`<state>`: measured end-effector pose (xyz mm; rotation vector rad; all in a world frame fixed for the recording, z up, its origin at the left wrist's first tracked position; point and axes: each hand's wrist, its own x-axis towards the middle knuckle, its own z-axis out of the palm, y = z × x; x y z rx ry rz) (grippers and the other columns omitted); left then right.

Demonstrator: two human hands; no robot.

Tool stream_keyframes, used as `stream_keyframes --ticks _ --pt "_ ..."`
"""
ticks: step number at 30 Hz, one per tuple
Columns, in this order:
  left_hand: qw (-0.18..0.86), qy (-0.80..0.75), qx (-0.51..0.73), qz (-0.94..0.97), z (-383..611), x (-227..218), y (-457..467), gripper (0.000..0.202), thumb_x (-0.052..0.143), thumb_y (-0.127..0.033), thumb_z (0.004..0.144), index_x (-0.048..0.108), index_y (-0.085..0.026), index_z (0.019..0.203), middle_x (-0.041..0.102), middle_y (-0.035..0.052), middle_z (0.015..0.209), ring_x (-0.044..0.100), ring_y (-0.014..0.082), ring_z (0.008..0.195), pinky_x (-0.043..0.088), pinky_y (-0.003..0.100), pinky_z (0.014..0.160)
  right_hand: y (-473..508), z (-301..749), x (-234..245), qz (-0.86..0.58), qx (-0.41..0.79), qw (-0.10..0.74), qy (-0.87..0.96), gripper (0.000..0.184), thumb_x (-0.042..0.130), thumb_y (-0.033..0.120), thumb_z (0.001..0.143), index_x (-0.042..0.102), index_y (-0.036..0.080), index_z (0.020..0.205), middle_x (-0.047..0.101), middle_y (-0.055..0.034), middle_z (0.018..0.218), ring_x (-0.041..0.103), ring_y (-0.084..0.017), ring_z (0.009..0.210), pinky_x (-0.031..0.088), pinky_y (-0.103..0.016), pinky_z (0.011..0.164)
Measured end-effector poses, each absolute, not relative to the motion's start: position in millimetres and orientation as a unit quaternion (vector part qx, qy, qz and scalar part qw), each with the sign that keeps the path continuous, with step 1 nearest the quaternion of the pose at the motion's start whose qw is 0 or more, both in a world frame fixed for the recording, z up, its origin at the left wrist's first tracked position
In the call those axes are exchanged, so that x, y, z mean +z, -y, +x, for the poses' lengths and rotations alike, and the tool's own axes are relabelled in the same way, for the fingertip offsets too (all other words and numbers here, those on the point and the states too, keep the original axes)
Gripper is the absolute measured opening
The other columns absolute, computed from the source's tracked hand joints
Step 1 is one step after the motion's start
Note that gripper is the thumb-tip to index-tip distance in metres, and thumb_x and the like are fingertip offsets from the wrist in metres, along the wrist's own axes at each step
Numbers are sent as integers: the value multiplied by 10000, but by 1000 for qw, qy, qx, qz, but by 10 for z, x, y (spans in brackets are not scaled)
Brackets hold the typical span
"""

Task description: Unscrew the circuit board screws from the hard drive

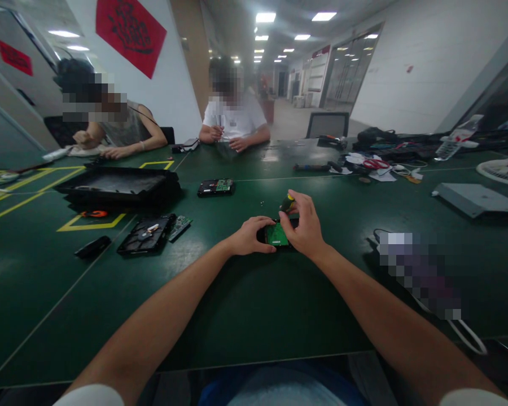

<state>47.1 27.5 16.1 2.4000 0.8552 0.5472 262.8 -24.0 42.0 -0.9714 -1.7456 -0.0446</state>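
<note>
A hard drive with a green circuit board (276, 235) lies on the dark green table (245, 304) straight ahead of me. My left hand (249, 235) is closed over the drive's left end and holds it down. My right hand (305, 224) grips a small screwdriver with a yellow and black handle (287, 202), its tip pointing down at the board. Part of the drive is hidden under both hands.
An opened drive (147, 233) and a loose green board (180, 226) lie to the left, another drive (216, 187) farther back, and a black tray (118, 188). Two people sit across the table. Tools, red scissors (376, 164) and a bottle (455, 139) lie at the right.
</note>
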Motion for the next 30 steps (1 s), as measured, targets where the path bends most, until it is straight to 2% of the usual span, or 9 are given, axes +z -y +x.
stream_keyframes --ticks 3,8,21,26,30 --pt "265 -317 203 888 472 184 -263 846 872 -529 689 558 -273 1433 534 119 1502 473 370 1396 336 559 1200 248 2621 424 -410 -13 540 735 600 573 237 974 360 328 1528 481 -126 1403 642 -254 1074 635 -480 889" --pt "262 -307 203 892 472 179 -284 857 873 -540 683 562 -252 1428 527 125 1506 477 368 1394 358 536 1196 250 2627 437 -420 -39 542 727 576 644 277 952 414 330 1477 517 -107 1304 637 -216 924 642 -453 819" --pt "271 -313 210 886 470 162 -279 844 881 -528 674 577 -270 1418 534 123 1505 484 375 1387 354 560 1187 256 2619 447 -410 -23 540 735 593 596 252 969 376 332 1513 519 -115 1354 649 -221 956 631 -465 873" --pt "270 -314 209 886 478 178 -272 858 888 -514 666 569 -275 1426 538 120 1504 486 378 1387 342 563 1194 269 2616 463 -418 -32 533 735 596 607 267 962 389 348 1510 532 -106 1326 643 -225 943 637 -466 836" --pt "269 -313 210 886 476 181 -264 848 881 -521 677 570 -267 1424 535 119 1504 486 372 1389 346 553 1198 273 2617 462 -413 -13 525 744 628 573 246 973 351 366 1547 508 -105 1381 648 -233 1009 632 -471 883"
